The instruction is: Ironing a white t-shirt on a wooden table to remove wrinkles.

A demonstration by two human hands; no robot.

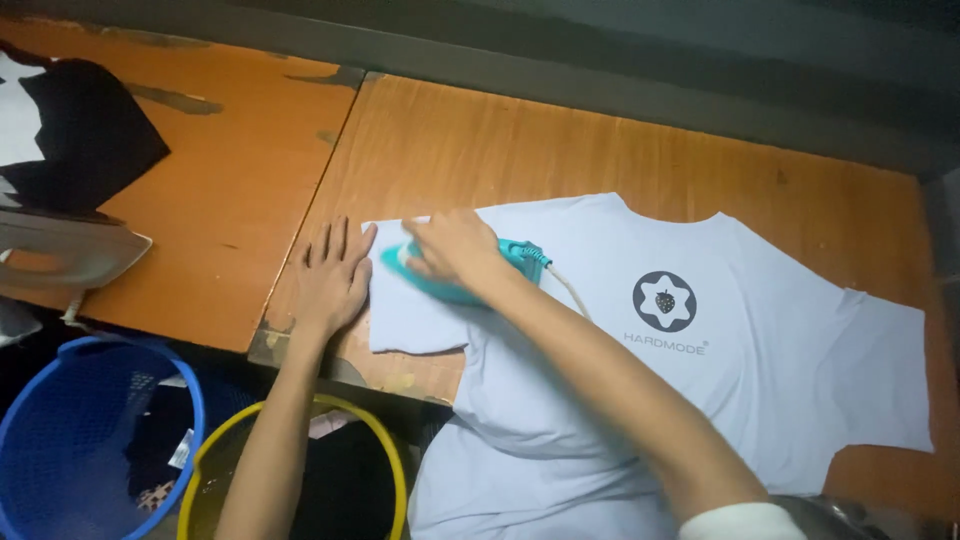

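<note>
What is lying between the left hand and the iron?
Only the sleeve edge of the pale T-shirt separates left hand and teal iron, in the head view.

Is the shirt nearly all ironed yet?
Hard to tell. The right hand holds the teal iron on one sleeve of the pale T-shirt, and the left hand lies flat at the sleeve's edge. The chest looks fairly smooth. The lower part, hanging off the wooden table, looks creased.

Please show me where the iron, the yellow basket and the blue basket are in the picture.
iron (520,252): head view, on its teal rear end beside the wrist.
yellow basket (388,450): head view, on its right rim.
blue basket (60,420): head view, on its inner mesh wall.
</note>
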